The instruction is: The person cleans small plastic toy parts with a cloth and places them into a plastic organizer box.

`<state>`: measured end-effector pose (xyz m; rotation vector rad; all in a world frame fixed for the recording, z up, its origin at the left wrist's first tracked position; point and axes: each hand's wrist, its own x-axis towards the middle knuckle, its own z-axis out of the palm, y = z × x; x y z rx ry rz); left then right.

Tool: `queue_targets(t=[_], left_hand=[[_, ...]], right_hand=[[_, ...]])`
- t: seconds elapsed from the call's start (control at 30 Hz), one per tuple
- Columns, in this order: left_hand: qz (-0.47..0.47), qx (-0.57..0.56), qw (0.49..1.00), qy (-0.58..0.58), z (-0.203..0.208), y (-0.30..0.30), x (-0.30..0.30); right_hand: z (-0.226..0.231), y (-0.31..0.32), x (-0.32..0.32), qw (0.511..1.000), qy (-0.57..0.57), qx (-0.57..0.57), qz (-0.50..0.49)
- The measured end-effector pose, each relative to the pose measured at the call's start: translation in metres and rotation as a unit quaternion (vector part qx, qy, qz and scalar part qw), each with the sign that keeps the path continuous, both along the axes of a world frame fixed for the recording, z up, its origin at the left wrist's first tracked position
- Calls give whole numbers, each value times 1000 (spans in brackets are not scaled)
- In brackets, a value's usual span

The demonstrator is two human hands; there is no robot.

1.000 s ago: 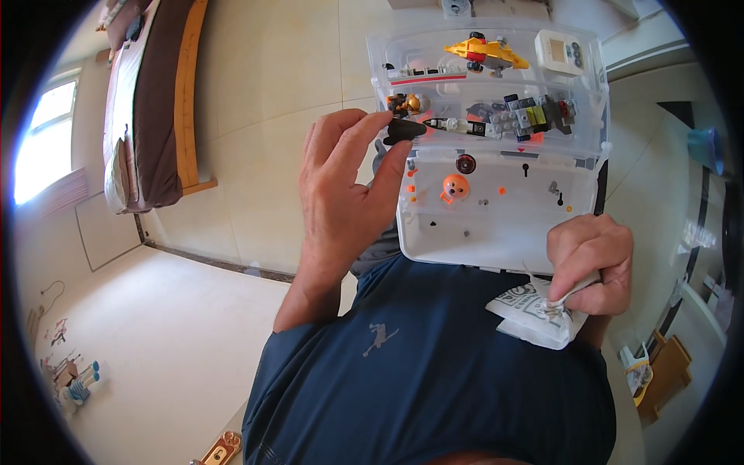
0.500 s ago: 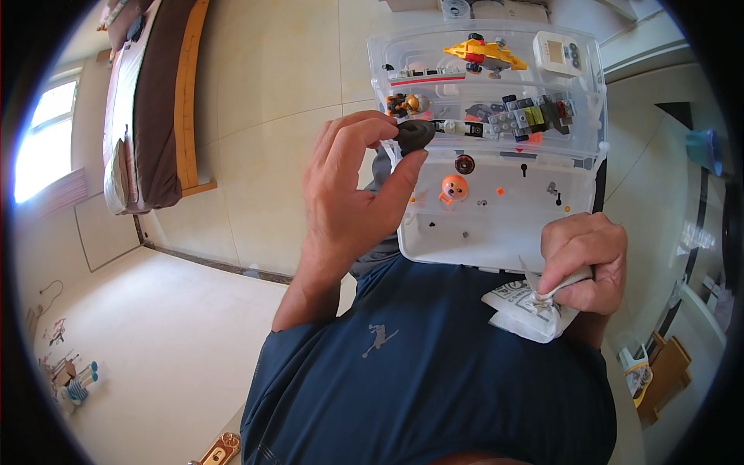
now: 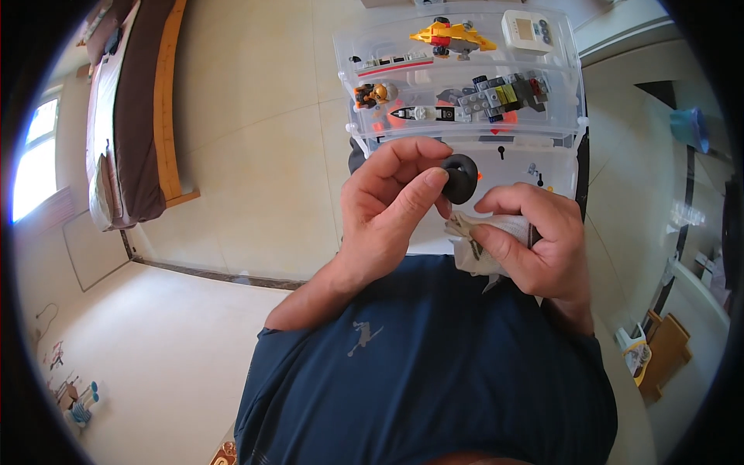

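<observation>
Between thumb and fingers, my left hand (image 3: pixel 391 198) pinches a small black toy tyre (image 3: pixel 463 188), round with a hole in it. Close beside it, my right hand (image 3: pixel 542 236) grips a crumpled whitish cloth (image 3: pixel 484 240) with dark print. The cloth's tip is just below the tyre; I cannot tell whether they touch. Both hands are over the near part of a plastic storage box (image 3: pixel 554 167) and hide much of its white inside. A few small loose pieces, among them a black pin-like part (image 3: pixel 501 152), show beyond my fingers.
On the box's clear lid (image 3: pixel 434 81) are a yellow toy plane (image 3: pixel 453 36), a grey brick-built vehicle (image 3: pixel 504 97), a small figure (image 3: pixel 374 94), a toy boat (image 3: pixel 422 114) and a white device with a screen (image 3: pixel 528 31). A bed (image 3: pixel 147 116) stands at the left.
My left hand has lowered the tyre rightward and turned it. My right hand has brought the cloth up and left, close to the tyre. The view has shifted slightly.
</observation>
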<state>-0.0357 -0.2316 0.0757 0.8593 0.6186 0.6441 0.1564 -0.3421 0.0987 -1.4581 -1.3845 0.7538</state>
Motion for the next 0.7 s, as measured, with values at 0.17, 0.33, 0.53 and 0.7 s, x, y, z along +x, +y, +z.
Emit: queue_targets(t=[0.17,0.33,0.53,0.7], left_hand=[[-7,22,999,33,-5,0,6],[3,-32,999,0,-8,-7,14],[-35,-128,991,-8,4,-14,14],[-16,-80,997,-7,3,-22,23]], right_hand=[[-1,0,1,999,7,-35,30],[-8,4,-12,987,-107,116,42],[-33,5,-21,924,-241,290,-63],[-31,5,-24,928,-252,271,-48]])
